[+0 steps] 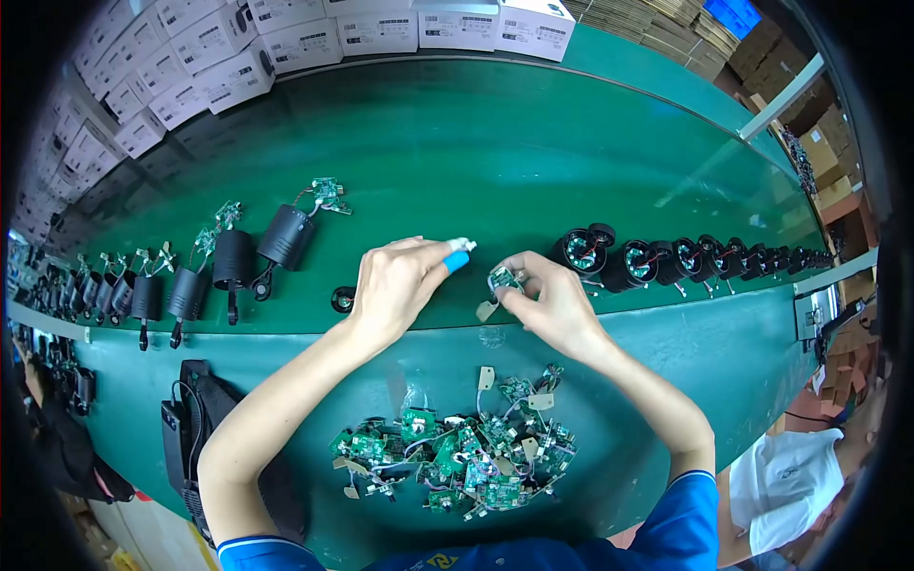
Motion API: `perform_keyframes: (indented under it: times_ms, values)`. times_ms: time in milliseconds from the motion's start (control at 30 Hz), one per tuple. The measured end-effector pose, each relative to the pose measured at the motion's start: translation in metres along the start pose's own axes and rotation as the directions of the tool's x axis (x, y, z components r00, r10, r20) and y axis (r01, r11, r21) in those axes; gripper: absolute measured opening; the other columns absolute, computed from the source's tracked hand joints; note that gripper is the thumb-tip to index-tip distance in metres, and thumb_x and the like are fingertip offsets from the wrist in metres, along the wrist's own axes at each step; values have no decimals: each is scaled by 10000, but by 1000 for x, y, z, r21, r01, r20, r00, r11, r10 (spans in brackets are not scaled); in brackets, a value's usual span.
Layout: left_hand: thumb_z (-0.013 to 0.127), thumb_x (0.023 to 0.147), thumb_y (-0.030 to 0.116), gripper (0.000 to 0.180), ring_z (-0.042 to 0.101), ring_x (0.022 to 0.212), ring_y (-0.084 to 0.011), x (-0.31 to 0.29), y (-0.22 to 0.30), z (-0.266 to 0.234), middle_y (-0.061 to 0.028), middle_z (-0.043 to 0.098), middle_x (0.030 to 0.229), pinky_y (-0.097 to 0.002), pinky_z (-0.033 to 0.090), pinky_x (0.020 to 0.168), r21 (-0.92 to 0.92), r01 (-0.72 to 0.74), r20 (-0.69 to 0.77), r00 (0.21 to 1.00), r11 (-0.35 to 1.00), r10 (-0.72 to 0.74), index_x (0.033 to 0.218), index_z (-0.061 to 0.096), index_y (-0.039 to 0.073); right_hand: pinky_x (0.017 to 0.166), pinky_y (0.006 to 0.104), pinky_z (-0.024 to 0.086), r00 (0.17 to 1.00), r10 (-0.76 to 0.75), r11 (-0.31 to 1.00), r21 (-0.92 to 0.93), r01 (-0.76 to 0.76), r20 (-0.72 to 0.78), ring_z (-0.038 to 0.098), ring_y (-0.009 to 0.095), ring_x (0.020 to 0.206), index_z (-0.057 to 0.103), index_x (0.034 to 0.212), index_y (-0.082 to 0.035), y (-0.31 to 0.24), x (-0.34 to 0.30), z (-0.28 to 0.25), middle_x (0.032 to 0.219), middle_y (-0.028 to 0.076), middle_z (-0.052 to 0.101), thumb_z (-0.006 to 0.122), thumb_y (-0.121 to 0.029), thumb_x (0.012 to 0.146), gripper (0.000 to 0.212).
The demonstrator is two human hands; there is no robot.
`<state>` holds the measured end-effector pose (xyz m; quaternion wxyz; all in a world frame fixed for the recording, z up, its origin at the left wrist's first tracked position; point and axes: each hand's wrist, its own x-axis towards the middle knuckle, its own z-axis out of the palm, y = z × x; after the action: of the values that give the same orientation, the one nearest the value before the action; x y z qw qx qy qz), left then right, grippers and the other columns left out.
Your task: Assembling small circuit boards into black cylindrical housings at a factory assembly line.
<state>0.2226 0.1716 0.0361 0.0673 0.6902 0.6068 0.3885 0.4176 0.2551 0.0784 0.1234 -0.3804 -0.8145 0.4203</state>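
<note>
My left hand (pixel 398 284) hangs over the green bench with its fingers pinched together. A white cover (pixel 461 245) and a blue cover (pixel 457 261) sit on its fingertips; whatever they pinch, if anything, is too small to tell. Beside its wrist, a round black part (pixel 343 299) shows, partly hidden. Between the thumb and fingers of my right hand (pixel 557 305) is a small green circuit board (pixel 503 278), with a tan tab (pixel 486 310) hanging below. Nearer me lies a heap of circuit boards (pixel 466 462) with wires and tan tabs.
Black cylindrical housings with boards wired out (pixel 286 236) line up at left. Open black housings (pixel 632 265) run off to the right. A black bag-like item (pixel 205 400) lies left of my arm. White boxes (pixel 379 32) stand along the back; a person in white (pixel 788 485) is at right.
</note>
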Motion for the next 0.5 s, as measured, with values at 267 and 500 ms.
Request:
perform_keyframes:
  times_ms: [267,500]
  values:
    - [623,833,104,152,652,735,-230,5,9,-4,-69,669,688,-393,462,953,-25,158,-39,987,987,-159,924,723,34,509,258,451,976,-131,987,73,145,-172,600,157,639,683,1041,53,2,15,7,873,108,685,651,-68,791,280]
    - [632,825,123,129,582,677,-206,10,19,-5,-45,650,638,-356,405,924,20,244,26,969,970,-245,867,729,49,509,252,451,950,-250,968,-16,251,-186,581,151,621,692,1023,66,-2,16,6,888,112,678,661,-55,773,280]
